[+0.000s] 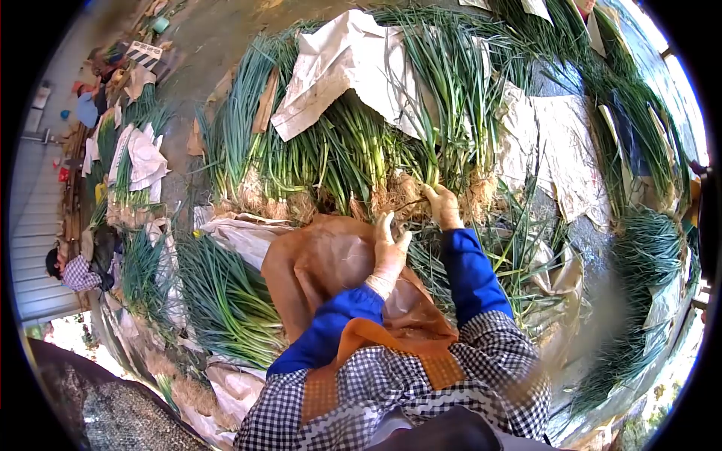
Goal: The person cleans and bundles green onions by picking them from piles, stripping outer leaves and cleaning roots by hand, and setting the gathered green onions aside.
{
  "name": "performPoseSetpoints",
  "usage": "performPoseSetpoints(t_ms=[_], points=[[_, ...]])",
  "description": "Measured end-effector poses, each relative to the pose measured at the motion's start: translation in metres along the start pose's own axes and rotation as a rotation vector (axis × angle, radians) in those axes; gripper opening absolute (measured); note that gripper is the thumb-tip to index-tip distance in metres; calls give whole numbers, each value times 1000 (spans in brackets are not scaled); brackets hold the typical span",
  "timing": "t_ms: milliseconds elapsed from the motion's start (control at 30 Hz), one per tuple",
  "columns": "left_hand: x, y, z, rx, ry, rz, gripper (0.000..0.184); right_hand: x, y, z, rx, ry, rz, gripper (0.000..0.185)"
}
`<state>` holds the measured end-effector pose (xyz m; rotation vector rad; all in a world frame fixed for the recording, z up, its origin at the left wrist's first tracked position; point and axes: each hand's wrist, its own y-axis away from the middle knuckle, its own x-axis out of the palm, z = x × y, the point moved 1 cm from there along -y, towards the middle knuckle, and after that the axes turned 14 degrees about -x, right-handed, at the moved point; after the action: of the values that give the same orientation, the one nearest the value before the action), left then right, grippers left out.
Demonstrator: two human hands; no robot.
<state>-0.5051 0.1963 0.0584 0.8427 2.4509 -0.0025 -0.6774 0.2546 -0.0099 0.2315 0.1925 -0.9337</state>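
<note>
My left hand (389, 252) is raised over the brown apron (335, 252) on my lap, its thumb and fingers apart with nothing visible between them. My right hand (444, 207) is at the root end of the green onions (451, 98), its fingers drawn together. A thin brown strand (410, 203) runs leftward from those fingertips; whether it is a root or a stalk is hard to tell. Bushy pale roots (398, 192) lie just ahead of both hands, with the green leaves pointing away from me. A wrinkled pale sheet (338, 64) covers part of the pile.
More green onions (226, 301) lie at my left, and another long row (647, 263) runs along the right. Pale sheets (564, 143) and loose leaves (519, 248) cover ground to the right. Another person (83, 270) in a checked top sits at the far left.
</note>
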Motion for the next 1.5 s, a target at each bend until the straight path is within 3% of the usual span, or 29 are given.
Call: performPoseSetpoints(t_ms=[67, 133, 200, 267, 300, 333, 367, 433, 500, 533, 567, 633, 667, 733, 800, 833, 867, 933, 1000, 1067, 1100, 1133, 1167, 1233, 1267, 1333, 1367, 1433, 1500], points=[[11, -4, -4, 84, -231, 61, 70, -29, 24, 65, 74, -348, 8, 23], [25, 4, -5, -39, -178, 345, 61, -49, 34, 95, 66, -501, -5, 22], [27, 5, -9, -217, -234, 539, 41, -55, 32, 89, -41, -349, -79, 26], [37, 10, 2, -768, 548, 869, 20, -61, 46, 105, -272, 551, -120, 26], [39, 13, 2, -774, 512, 787, 11, -54, 65, 112, -115, -192, -140, 25], [40, 10, 6, -771, 515, 785, 11, -49, 82, 89, -122, -477, -158, 25], [43, 8, 15, -861, 738, 816, 10, -62, 104, 117, -162, 169, 151, 25], [28, 5, -3, -1027, 889, 728, 8, -82, 145, 122, 118, -264, 75, 24], [26, -3, 2, -957, 936, 836, 11, -131, 168, 106, 236, -221, -262, 23], [28, -8, 11, -886, 947, 883, 8, -160, 178, 75, 179, -111, -399, 24], [17, -1, -16, -912, 939, 740, 15, -202, 188, 43, 209, -41, -237, 25], [20, 2, -8, -859, 889, 734, 18, -250, 205, -44, 343, 1277, 269, 28], [23, 2, -3, -803, 847, 721, 22, -264, 207, -69, 532, 1134, 211, 30], [32, 1, 14, -822, 847, 728, 30, -207, 179, -12, 184, 1081, 186, 31], [37, 7, 33, -684, 866, 773, 39, -134, 137, 47, -34, 454, 97, 38], [43, 8, 25, -609, 586, 647, 48, -93, 121, 45, -163, 86, 4, 42], [38, 12, 16, -353, 41, 472, 58, -70, 104, 55, -134, 146, 46, 48], [17, 22, -23, -243, -329, 465, 66, -43, 89, 100, -133, 443, 41, 46], [19, 26, -16, -224, -341, 476, 67, -34, 80, 109, -132, 736, 199, 38], [31, 24, 4, 51, -158, 347, 67, -30, 81, 79, -211, 760, 167, 35], [36, 20, 14, -238, -86, 531, 71, -30, 86, 76, -332, 747, 219, 35], [50, 16, 43, -268, 154, 537, 58, -29, 92, 74, -452, 730, 270, 35], [66, 4, 72, -716, 805, 671, 46, -26, 104, 74, -453, 572, 260, 32], [60, -6, 68, -911, 782, 784, 37, -57, 137, 122, -282, -15, 377, 32], [34, 3, 19, -948, 949, 728, 31, -77, 149, 110, -59, -232, 474, 34], [32, 6, 16, -653, 751, 745, 36, -132, 162, 127, 68, -480, 276, 35], [28, 9, 12, -763, 781, 833, 40, -160, 163, 101, 144, -558, 243, 33], [23, 10, -2, -931, 709, 935, 33, -191, 157, 30, 244, -118, 462, 31], [16, 12, -12, -1032, 817, 1055, 24, -191, 132, -8, 191, 38, 343, 32]])
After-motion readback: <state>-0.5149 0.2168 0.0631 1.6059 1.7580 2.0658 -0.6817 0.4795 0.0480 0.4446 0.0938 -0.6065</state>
